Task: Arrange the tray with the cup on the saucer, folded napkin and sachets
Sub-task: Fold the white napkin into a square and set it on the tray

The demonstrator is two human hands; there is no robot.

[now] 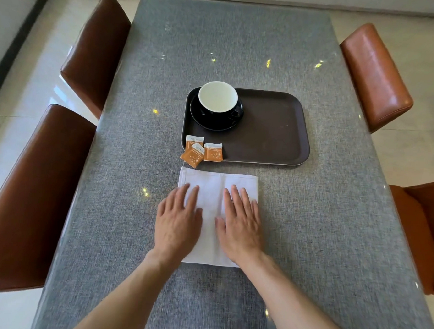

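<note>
— Both hands are laid flat now: left hand [178, 222] and right hand [240, 223], fingers straight, pressed side by side on the white napkin [211, 189] at lower centre of the frame. Nothing is gripped.

— And the napkin itself, how would it be expected to handle?

— Soft, light, limp, it would be judged; a fold would likely be held only once pressed. An edge or corner would best be pinched, and both hands used so it is not dragged across the grey tablecloth [333, 219].

— What is held on the tray [274, 132]?

— At its upper left corner the dark saucer [213, 122] is seen, with the cup [218, 99] standing on it; the cup's white inside looks empty. Breakable pieces, it may be supposed. The right half of the tray is bare.

— The sachets [201, 151]?

— Three orange ones are bunched at the tray's lower left corner, one overhanging the rim onto the cloth. Light and thin, easily pinched.
</note>
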